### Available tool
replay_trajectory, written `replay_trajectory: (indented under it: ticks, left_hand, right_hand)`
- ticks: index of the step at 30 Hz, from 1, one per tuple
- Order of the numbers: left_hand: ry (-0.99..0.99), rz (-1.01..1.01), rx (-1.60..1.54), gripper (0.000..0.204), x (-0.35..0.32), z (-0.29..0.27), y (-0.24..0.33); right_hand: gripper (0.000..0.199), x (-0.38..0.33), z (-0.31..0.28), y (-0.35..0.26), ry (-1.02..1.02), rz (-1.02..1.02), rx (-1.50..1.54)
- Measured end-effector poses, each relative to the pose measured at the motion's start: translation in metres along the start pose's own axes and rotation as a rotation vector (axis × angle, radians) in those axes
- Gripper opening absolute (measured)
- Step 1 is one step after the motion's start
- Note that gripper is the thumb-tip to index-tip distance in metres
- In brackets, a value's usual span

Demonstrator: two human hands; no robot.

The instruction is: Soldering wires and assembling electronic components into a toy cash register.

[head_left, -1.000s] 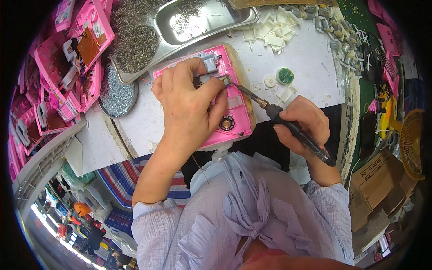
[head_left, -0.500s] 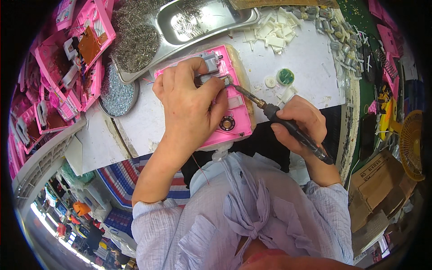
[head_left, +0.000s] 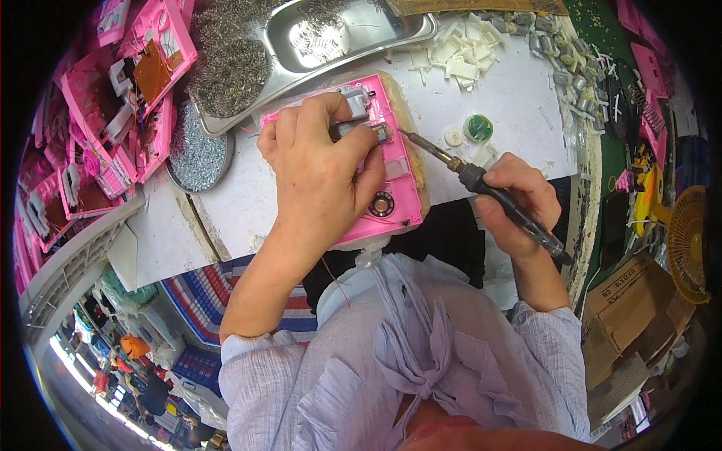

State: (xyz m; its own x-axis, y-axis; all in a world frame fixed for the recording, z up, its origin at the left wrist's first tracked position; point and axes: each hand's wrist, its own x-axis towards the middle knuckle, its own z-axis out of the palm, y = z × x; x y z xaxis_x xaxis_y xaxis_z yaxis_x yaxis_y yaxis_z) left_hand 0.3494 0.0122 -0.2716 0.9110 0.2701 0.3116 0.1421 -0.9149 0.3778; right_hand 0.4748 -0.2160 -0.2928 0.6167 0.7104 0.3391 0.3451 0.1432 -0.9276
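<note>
A pink plastic case (head_left: 406, 204) lies open-side up on a whitish pad, with a round speaker (head_left: 381, 204) in its near part. My left hand (head_left: 316, 165) rests over the case, its fingers and thumb closed on a small silver motor (head_left: 382, 133), which they partly cover. Just beyond sits a grey housing (head_left: 356, 104). In my right hand (head_left: 526, 199) is a soldering iron (head_left: 474, 179), gripped by its black handle. The iron's tip points left and stands just right of the motor, slightly apart from it.
At the back are a metal tray (head_left: 282, 68) with springs and white plastic parts (head_left: 466, 56). Several motors (head_left: 571, 71) line the right edge. A dish of screws (head_left: 199, 154) and stacked pink cases (head_left: 90, 83) stand left. A green solder-paste-like pot (head_left: 477, 128) sits near the iron.
My right hand has drawn the soldering iron a little to the right, so its tip has left the motor's end. My left hand has barely moved.
</note>
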Motion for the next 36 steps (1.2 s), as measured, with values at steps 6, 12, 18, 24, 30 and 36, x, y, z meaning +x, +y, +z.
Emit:
replay_trajectory:
  ticks: [6,12,18,24,30,36]
  left_hand:
    - [0.008,0.003,0.009,0.013,0.000,0.000,0.001]
    - [0.067,0.034,0.011,0.028,-0.010,-0.001,-0.002]
    - [0.005,-0.025,0.107,0.047,-0.023,-0.034,-0.046]
    - [-0.127,-0.022,0.228,0.016,-0.033,-0.054,-0.043]
    - [0.168,-0.156,-0.233,0.014,-0.024,-0.036,-0.038]
    - [0.262,-0.612,-1.247,0.010,-0.024,-0.006,-0.022]
  right_hand:
    - [0.031,0.004,-0.005,-0.003,-0.020,-0.029,-0.074]
    - [0.032,0.004,-0.007,-0.002,-0.022,-0.053,-0.106]
    - [0.031,0.006,-0.008,-0.001,0.020,-0.083,-0.091]
    - [0.032,0.017,0.000,-0.005,0.026,-0.124,-0.056]
    - [0.033,0.025,0.022,-0.014,0.109,0.014,0.075]
    - [0.046,0.069,0.060,-0.021,-0.112,0.100,0.026]
